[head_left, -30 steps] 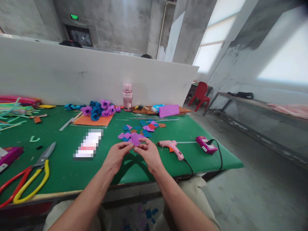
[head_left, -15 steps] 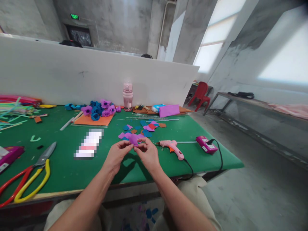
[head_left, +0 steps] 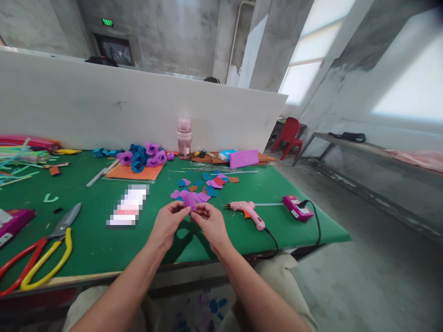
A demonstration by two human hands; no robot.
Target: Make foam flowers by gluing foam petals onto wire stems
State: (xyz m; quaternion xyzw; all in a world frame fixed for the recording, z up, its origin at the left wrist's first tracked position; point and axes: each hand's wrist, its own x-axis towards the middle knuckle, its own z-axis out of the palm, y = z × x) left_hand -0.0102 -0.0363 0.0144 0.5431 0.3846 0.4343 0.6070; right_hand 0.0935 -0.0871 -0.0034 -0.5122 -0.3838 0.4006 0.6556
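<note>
My left hand (head_left: 168,222) and my right hand (head_left: 209,222) meet over the near middle of the green table (head_left: 93,240). Both pinch the lower edge of one purple foam petal (head_left: 190,198), which stands up between the fingertips. Just beyond it lies a scatter of purple, blue and orange foam petals (head_left: 207,184). A pink glue gun (head_left: 247,211) lies on the table to the right of my right hand, its black cord running off the front edge.
Finished purple and blue foam flowers (head_left: 141,157) sit on an orange sheet at the back. A pink bottle (head_left: 183,138) stands by the white partition. Red and yellow-handled shears (head_left: 41,253) lie at the front left. A magenta box (head_left: 294,207) lies near the right edge.
The purple petal has been turned slightly and lowered between my fingertips. Both hands stay together in nearly the same place.
</note>
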